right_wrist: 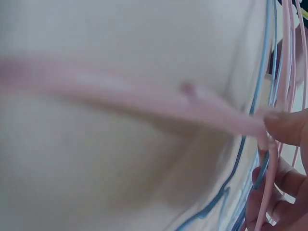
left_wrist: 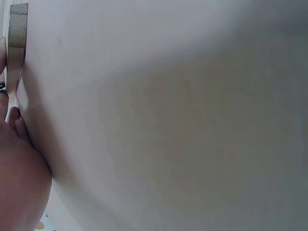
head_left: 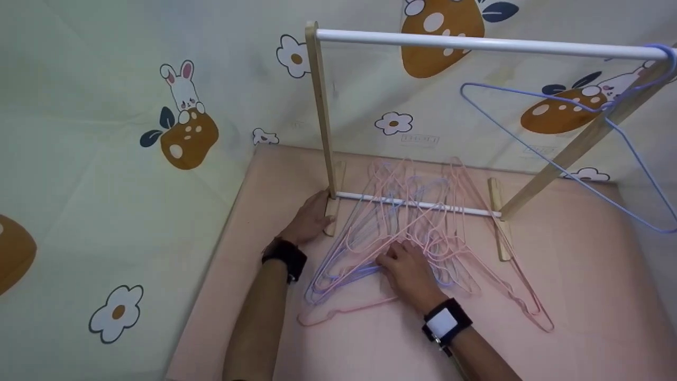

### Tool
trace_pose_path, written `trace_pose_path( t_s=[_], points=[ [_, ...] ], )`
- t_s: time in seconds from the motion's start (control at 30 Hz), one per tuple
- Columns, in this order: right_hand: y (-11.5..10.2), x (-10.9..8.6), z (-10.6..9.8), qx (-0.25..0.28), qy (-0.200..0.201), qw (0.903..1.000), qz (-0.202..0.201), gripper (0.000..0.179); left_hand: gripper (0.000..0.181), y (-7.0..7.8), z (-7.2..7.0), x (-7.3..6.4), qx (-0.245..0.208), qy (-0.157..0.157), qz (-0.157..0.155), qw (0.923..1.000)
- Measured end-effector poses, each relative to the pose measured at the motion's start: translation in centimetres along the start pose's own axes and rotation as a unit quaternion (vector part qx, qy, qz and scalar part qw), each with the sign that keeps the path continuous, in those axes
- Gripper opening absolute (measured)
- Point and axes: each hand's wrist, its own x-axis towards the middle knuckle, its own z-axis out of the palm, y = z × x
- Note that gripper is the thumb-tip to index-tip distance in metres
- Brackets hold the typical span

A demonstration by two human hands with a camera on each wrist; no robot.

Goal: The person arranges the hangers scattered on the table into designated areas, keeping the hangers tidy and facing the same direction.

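A pink hanger (head_left: 365, 305) is lying low at the near side of a tangled pile, its notched shoulder stretching out to the left of the right hand (head_left: 410, 271). That hand is reaching in from the lower right, back upward, fingers angling down and away from the person; in the right wrist view, the thumb and fingers are pinching the pink hanger near the point where its shoulders are meeting. Blue hangers (head_left: 353, 273) and more pink ones are overlapping around and beyond the hand, spreading across the pink counter (head_left: 592, 307) and over the lower white bar (head_left: 460, 209) of a clothes rack.

The left arm is extending forward almost straight, and the left hand (head_left: 307, 219) is gripping the rack's left wooden foot (head_left: 330, 227), the thumb lying on the near right side and the other fingers bending around the far left side. Each wrist is wearing a black strap (head_left: 285, 259).

Above, the upper white bar (head_left: 476, 44) is running between two wooden uprights (head_left: 322, 106), and a blue-violet hanger (head_left: 539, 154) is hanging at its right end. Behind, a pale wall covering (head_left: 338, 121) is showing rabbits, orange fruit and white flowers.
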Motion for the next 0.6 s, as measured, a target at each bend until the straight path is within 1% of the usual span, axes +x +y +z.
trace_pose_path(
  t_s=[0.13, 0.3, 0.37, 0.5, 0.6],
  points=[
    [0.0, 0.0, -0.7, -0.004, -0.009, 0.9999, -0.005, 0.015, 0.082, 0.1, 0.0, 0.0, 0.003, -0.004, -0.012, 0.9999],
    [-0.1, 0.0, -1.2, -0.015, -0.008, 0.9999, -0.003, 0.013, 0.081, 0.2, -0.1, 0.0, -0.002, -0.005, -0.017, 0.9998],
    [-0.1, -0.1, -1.4, -0.019, -0.013, 0.9997, -0.002, 0.016, 0.081, 0.2, -0.1, 0.0, -0.004, -0.004, -0.016, 0.9999],
    [0.2, -0.3, -1.7, -0.026, -0.039, 0.9989, 0.001, 0.022, 0.081, 0.1, -0.1, 0.2, -0.001, -0.005, -0.016, 0.9999],
    [0.5, -0.5, -2.1, -0.034, -0.07, 0.997, 0.002, 0.029, 0.081, 0.1, -0.1, 0.2, -0.004, -0.002, -0.014, 0.9999]
  ],
)
